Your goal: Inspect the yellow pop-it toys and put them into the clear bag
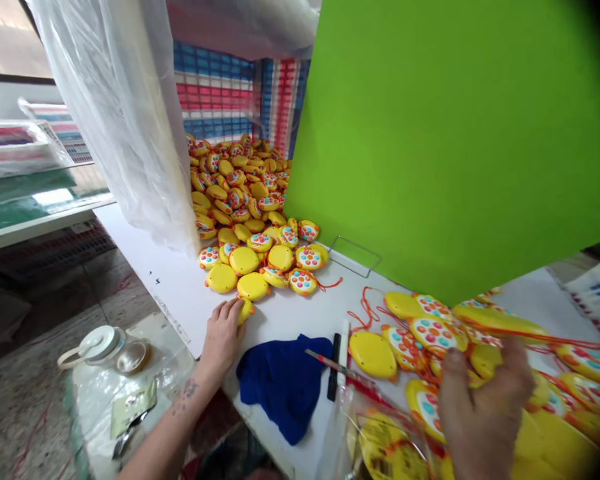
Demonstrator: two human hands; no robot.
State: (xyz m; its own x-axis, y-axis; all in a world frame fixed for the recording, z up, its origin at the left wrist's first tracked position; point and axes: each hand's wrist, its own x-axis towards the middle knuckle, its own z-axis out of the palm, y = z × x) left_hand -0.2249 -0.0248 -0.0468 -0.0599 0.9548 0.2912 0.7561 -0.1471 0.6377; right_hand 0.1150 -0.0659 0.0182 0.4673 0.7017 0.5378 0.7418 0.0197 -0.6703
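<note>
The left arm stretches across the left edge of the tabletop (165, 293), its hand (226, 333) palm down, fingers closed on a yellow toy (247, 311) near that edge; they cover most of it. Toward the tabletop's right side, the right hand (485, 400), blurred, is among corded toys (437, 333); whether its half-hidden fingers grip anything, I cannot tell.
</note>
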